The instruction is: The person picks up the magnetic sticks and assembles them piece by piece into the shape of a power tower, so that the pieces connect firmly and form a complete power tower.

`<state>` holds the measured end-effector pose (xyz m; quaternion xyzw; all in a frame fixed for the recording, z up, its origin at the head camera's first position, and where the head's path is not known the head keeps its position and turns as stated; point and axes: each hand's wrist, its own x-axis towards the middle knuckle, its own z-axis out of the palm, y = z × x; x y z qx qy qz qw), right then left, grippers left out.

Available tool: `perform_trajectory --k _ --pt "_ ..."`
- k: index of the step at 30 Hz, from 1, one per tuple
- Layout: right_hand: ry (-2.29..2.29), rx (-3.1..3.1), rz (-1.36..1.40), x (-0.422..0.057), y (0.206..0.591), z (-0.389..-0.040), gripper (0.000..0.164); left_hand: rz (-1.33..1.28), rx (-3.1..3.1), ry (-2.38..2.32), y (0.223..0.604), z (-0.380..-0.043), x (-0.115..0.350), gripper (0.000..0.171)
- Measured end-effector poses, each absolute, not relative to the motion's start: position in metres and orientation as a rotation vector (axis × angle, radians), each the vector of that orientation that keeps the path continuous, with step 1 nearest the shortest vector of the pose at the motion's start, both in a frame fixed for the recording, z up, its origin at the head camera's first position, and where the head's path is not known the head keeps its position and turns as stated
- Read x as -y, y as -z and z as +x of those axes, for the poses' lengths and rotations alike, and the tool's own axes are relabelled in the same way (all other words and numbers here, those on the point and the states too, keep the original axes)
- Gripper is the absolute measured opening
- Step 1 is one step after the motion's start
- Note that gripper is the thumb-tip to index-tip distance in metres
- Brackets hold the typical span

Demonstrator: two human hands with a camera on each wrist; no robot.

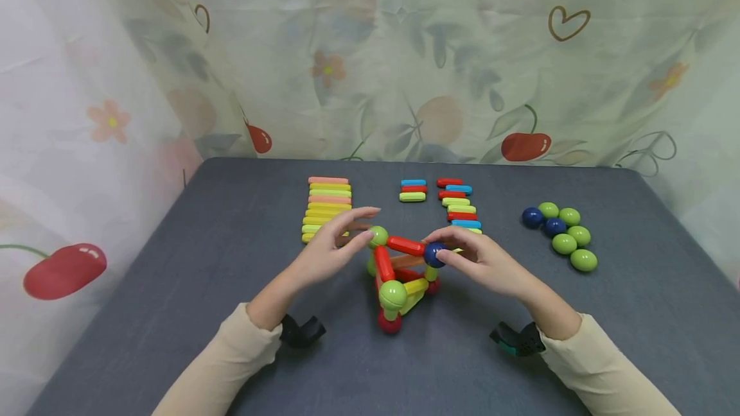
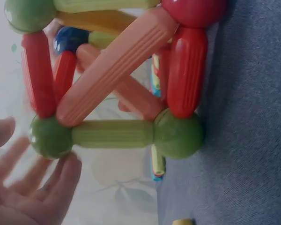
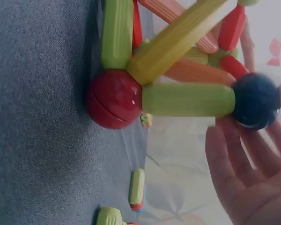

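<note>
A frame of ridged rods and balls stands on the table in front of me, with a red rod [image 1: 405, 246] across its top back. My right hand [image 1: 488, 260] pinches the dark blue ball [image 1: 433, 255] at its upper right corner, thumb on one side and fingers on the other. At the upper left corner, my left hand [image 1: 329, 249] is beside a green ball [image 2: 51, 137]; its fingertips are close against the ball and the thumb is apart from it. Another green ball [image 1: 393, 296] tops the near corner, above a red ball [image 1: 389, 321]. Diagonal pink [image 2: 119, 65] and yellow [image 3: 182, 42] rods brace the sides.
A column of yellow, pink and green rods [image 1: 328, 196] lies behind my left hand. Short rods [image 1: 413, 189] form a small stack at the back middle, with a longer column [image 1: 461, 208] right of it. Loose green and blue balls [image 1: 564, 244] cluster at the right.
</note>
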<state>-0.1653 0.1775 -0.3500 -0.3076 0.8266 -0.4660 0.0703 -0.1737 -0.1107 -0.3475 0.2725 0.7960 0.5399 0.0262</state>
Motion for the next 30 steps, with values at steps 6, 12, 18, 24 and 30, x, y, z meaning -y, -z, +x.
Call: perform_trajectory --k 6,12,18,24,30 --pt "1.309 -2.701 -0.788 -0.190 0.351 -0.175 0.024 0.928 -2.483 -1.588 0.350 -0.174 0.113 0.024" --pt "0.968 -2.870 -0.582 -0.220 0.367 -0.189 0.020 0.882 -2.453 -1.600 0.349 -0.171 0.118 0.023" --pt "0.787 -2.866 -0.599 -0.224 0.383 -0.190 0.019 0.886 -2.406 -1.609 0.350 -0.169 0.119 0.023" --pt "0.916 -2.748 -0.592 -0.218 0.366 -0.180 0.016 0.908 -2.362 -1.620 0.352 -0.166 0.117 0.022" --pt "1.153 -2.572 -0.658 -0.214 0.333 -0.157 0.016 0.896 -2.390 -1.581 0.352 -0.165 0.115 0.022"
